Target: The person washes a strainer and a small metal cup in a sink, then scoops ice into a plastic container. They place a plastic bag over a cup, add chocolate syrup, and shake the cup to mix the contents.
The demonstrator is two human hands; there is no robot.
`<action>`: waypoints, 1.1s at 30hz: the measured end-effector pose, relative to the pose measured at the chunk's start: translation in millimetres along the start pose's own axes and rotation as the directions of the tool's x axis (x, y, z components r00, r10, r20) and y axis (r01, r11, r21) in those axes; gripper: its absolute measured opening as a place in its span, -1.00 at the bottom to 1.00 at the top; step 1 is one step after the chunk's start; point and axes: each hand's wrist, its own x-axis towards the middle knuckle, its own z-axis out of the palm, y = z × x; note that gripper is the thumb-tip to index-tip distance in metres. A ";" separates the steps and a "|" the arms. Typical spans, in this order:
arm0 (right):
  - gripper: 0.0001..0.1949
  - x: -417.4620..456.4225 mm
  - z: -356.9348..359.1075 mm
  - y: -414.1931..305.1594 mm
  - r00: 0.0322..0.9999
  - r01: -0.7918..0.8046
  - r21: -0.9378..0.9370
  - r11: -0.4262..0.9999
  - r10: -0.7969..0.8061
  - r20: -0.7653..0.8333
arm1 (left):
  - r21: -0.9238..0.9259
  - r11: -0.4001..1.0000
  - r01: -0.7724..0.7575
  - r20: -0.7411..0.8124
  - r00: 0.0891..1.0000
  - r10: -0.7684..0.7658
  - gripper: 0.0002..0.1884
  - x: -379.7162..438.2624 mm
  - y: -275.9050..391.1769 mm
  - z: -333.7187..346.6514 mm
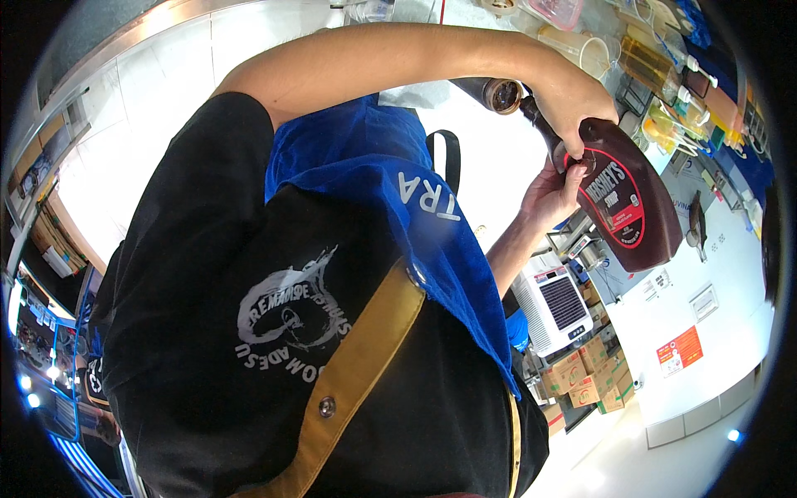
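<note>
A large brown Hershey's syrup bottle (647, 205) is held tilted, its red-ringed label towards me. My left hand (576, 103) reaches across from the top and grips the bottle at its neck end. From below, my right hand (551, 193) holds the same end, its thumb against the label's edge. The dark bottle neck (543, 124) slants down beside my left wrist. Close to its tip is the round open mouth of a dark container (503, 95); I cannot tell whether the two touch. My left forearm partly hides the container.
A counter (414, 94) carries a clear plastic measuring jug (585, 50) and several pump bottles (697, 103) to the right. Beyond stand a white air cooler (554, 305) and stacked cardboard boxes (585, 376). A person (96, 386) is partly visible at the far left.
</note>
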 end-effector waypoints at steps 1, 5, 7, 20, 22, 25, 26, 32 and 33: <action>-0.61 0.4 -2.2 0.7 1.000 0.001 -0.005 1.000 -0.001 0.007 | -0.009 1.000 -0.026 -0.029 0.999 0.025 -0.55 -1.1 -1.1 1.8; -0.61 2.0 -9.9 -0.9 0.999 -0.019 -0.048 0.999 0.020 0.025 | -0.032 0.999 -0.029 -0.095 0.995 0.026 -0.58 -6.0 -0.5 7.5; -0.62 2.5 -8.1 -2.2 1.000 -0.028 -0.055 0.998 0.029 0.006 | -0.067 0.996 -0.057 -0.118 0.992 0.049 -0.61 -6.1 -2.3 11.0; -0.63 7.5 -16.3 7.9 0.996 0.056 -0.052 0.997 -0.060 -0.072 | -0.161 0.981 -0.106 -0.119 0.989 0.087 -0.60 -8.0 8.7 11.3; -0.63 8.7 -15.8 7.9 0.997 0.068 -0.063 0.996 -0.071 -0.040 | -0.177 0.976 -0.128 -0.113 0.988 0.109 -0.59 -6.4 7.7 11.5; -0.62 8.2 -18.4 8.5 0.998 0.060 -0.071 0.996 -0.062 -0.020 | -0.201 0.975 -0.096 -0.074 0.994 0.083 -0.58 -6.1 11.4 9.4; -0.62 5.8 -15.0 9.3 0.998 0.060 -0.069 0.996 -0.062 -0.033 | -0.194 0.977 -0.086 -0.061 0.995 0.076 -0.57 -5.4 10.7 9.6; -0.59 7.6 -21.5 10.7 0.997 0.081 -0.061 0.995 -0.080 0.020 | -0.169 0.982 -0.078 -0.060 0.996 0.068 -0.55 -4.1 8.1 14.9; -0.59 8.1 -21.9 11.0 0.996 0.090 -0.067 0.994 -0.089 0.012 | -0.163 0.982 -0.093 -0.069 0.994 0.082 -0.54 -3.9 6.9 15.2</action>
